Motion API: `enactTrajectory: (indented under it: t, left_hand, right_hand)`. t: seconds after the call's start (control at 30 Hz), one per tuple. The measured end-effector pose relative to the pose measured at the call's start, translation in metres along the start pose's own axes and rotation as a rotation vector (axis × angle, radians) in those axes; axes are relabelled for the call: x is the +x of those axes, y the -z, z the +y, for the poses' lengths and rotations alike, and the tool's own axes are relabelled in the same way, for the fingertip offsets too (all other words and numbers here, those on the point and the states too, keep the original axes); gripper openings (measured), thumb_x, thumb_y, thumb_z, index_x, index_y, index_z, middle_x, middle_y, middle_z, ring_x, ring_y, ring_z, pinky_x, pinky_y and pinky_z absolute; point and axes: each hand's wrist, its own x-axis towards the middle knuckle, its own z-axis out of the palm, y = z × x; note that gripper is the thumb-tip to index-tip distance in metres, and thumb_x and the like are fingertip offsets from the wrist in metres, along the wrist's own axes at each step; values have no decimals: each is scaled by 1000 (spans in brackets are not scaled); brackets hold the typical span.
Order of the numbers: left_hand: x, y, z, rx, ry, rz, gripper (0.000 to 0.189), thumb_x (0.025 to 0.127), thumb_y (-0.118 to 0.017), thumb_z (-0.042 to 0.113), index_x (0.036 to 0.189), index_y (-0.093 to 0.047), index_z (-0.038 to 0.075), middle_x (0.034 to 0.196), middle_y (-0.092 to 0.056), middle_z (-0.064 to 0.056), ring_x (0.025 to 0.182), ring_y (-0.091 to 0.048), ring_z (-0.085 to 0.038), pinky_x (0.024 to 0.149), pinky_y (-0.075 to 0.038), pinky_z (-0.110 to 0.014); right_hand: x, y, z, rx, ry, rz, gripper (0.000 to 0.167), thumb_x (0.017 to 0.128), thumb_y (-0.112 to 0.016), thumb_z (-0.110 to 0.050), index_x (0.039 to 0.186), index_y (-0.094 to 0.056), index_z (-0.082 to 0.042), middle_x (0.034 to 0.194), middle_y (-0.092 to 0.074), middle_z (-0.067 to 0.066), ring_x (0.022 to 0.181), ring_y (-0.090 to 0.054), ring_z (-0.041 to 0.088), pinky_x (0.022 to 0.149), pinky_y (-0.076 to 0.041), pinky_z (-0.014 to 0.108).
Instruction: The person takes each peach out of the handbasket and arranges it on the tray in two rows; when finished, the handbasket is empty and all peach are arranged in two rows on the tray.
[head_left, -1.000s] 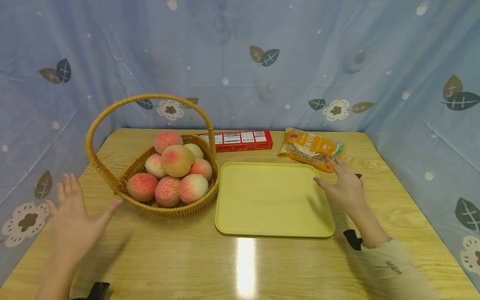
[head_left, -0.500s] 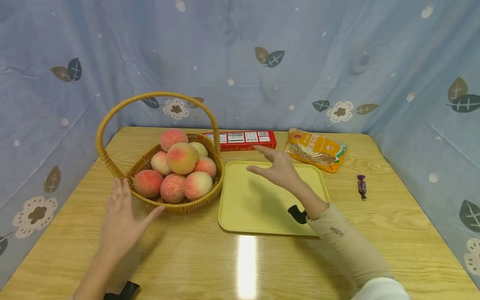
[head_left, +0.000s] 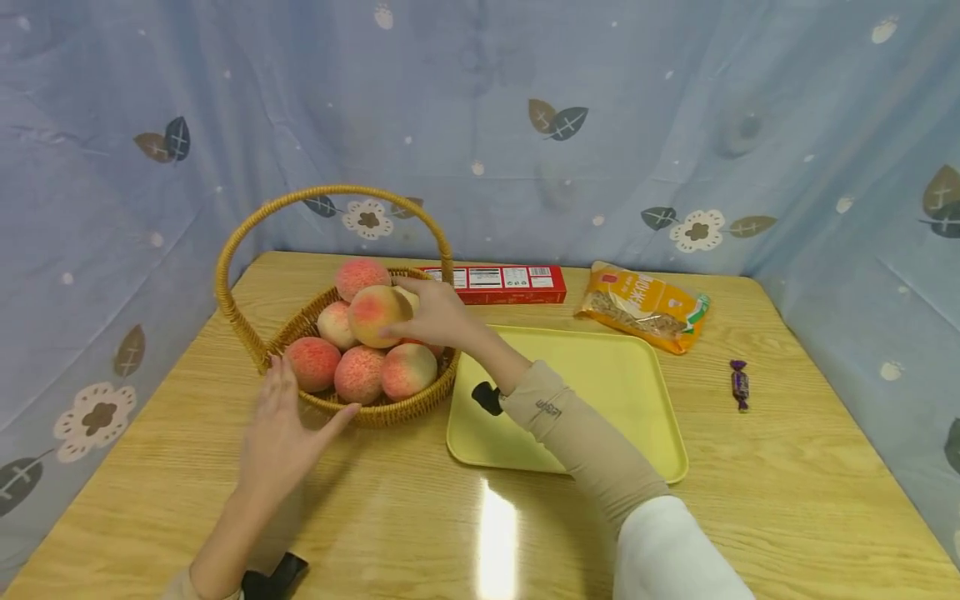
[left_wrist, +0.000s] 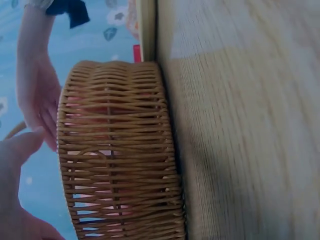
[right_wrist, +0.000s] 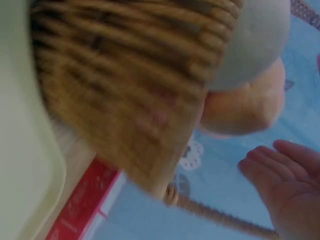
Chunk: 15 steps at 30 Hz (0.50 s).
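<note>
A wicker basket (head_left: 390, 414) with a tall arched handle holds several pink and yellow peaches. Over its right side reaches my right hand (head_left: 438, 317), its thumb at the edge of the topmost peach (head_left: 377, 315) and its fingers going behind it. The right wrist view shows that hand's fingers extended, close to a peach (right_wrist: 245, 107). My left hand (head_left: 281, 442) is at the basket's near left rim, thumb spread wide and fingers straight. In the left wrist view, its thumb (left_wrist: 22, 145) is beside the woven wall.
A yellow tray (head_left: 585, 367) lies right of the basket, partly under my right forearm. Behind are a red box (head_left: 510, 287) and an orange food bag (head_left: 645, 304). A purple-wrapped candy (head_left: 739, 385) lies at the right. Curtains surround the wooden table (head_left: 405, 517).
My right hand has swept left from beside the orange bag, across the tray, to the top peach. The left hand has moved right to the basket's rim. The head view has shifted slightly.
</note>
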Motion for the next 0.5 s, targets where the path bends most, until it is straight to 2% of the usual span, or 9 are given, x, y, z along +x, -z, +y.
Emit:
enactTrajectory:
  t: [0.03,0.1,0.23,0.5]
  left_hand:
    - [1,-1,0,3,11,-4,115,86,-59,65,151,0,-9,156,-3,-32,142,-10,-50,105,-22,-68]
    - [2,-2,1,15,33,-12,117,85,-58,67,151,2,-9,155,-2,-33,142,-9,-51,105,-22,-68]
    - [1,-5,2,32,66,-27,120,85,-56,70,150,5,-9,154,0,-35,141,-6,-52,106,-21,-67]
    - [-1,-7,9,73,109,-56,125,82,-54,75,147,3,-15,152,5,-38,140,-5,-55,108,-20,-65]
  right_hand:
    - [5,-3,-1,-7,-16,-13,82,81,-78,-40,147,-43,-6,142,-52,13,123,-53,24,100,-44,35]
    - [13,-8,-3,-16,-40,-41,86,82,-78,-43,148,-40,-5,144,-50,13,131,-47,26,105,-41,36]
    - [23,-18,-5,-51,-83,-50,91,81,-77,-46,150,-36,-5,142,-51,12,130,-48,28,102,-43,34]
    - [28,-24,-9,-120,-143,70,79,74,-84,-42,139,-54,-11,126,-63,9,118,-55,30,91,-50,36]
